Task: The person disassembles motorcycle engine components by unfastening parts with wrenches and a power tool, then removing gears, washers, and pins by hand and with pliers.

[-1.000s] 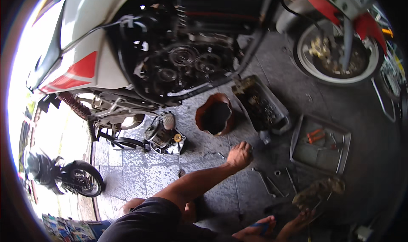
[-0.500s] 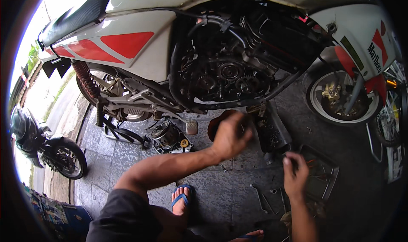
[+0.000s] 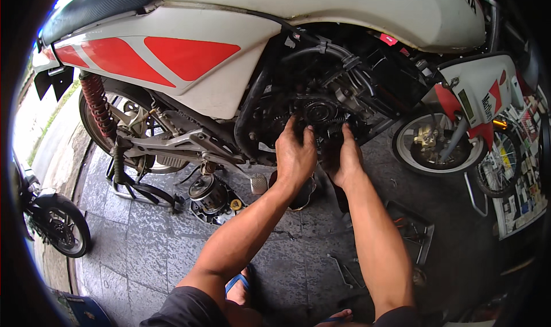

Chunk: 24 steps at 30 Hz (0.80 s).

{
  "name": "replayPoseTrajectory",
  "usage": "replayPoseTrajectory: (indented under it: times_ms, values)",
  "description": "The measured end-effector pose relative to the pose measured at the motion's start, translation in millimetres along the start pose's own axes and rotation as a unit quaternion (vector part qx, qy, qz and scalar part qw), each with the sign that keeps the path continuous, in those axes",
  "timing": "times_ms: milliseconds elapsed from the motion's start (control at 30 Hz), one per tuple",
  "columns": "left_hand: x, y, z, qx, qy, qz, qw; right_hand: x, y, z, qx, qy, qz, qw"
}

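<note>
Both hands are up at the opened engine of a white-and-red motorcycle (image 3: 206,57). My left hand (image 3: 295,157) has bent, closed fingers at the dark gears (image 3: 318,111); whatever it grips is unclear. Just right of it, my right hand (image 3: 347,160) has its thumb raised against the lower gearing and its other fingers curled into shadow, so what they hold is hidden. Below the engine, a removed cylindrical part (image 3: 204,195) lies on a metal cover beside the foot pedal (image 3: 258,183). A rust-coloured pot (image 3: 301,198) is partly hidden behind my left arm.
A metal tray (image 3: 427,241) with tools lies right of my right forearm, with wrenches (image 3: 341,269) on the tiled floor (image 3: 143,246). A rear stand (image 3: 138,189) props the motorcycle. Another motorcycle (image 3: 60,223) stands at the left; a spoked wheel (image 3: 496,166) is at the right.
Both my hands have risen from among the tools and containers on the floor to the engine's gears. The view has tilted up toward the motorcycle's side.
</note>
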State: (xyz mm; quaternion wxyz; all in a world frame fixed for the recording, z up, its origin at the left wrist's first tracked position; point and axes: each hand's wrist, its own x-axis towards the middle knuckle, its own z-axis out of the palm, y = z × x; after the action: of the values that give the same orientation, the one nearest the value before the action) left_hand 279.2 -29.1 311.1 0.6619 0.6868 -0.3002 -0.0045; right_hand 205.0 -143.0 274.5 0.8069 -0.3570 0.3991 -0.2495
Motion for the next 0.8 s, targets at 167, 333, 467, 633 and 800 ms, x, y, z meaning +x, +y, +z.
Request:
replayPoseTrajectory:
  times_ms: [167,333,467,633,800]
  values:
    - [-3.2,2.3,-4.4,-0.035,-0.013,-0.011,0.999,24.5,2.8,-2.6,0.064,-0.06,0.003,0.996]
    - [-9.3,2.2,-4.0,-0.032,-0.014,-0.022,0.999,-3.6,8.3,8.1,0.013,0.021,-0.081,0.996]
    - [-15.2,-3.9,-5.4,-0.055,-0.034,-0.077,0.995,-31.6,20.9,-8.7,0.078,-0.016,-0.059,0.995]
    - [-29.4,-16.3,-17.1,-0.152,-0.084,-0.103,0.979,-19.0,40.8,-73.5,0.097,-0.054,0.109,0.988]
    - [-57.1,-31.1,-37.2,-0.152,-0.12,-0.105,0.975,17.0,57.2,-156.6,-0.038,0.052,0.136,0.989]
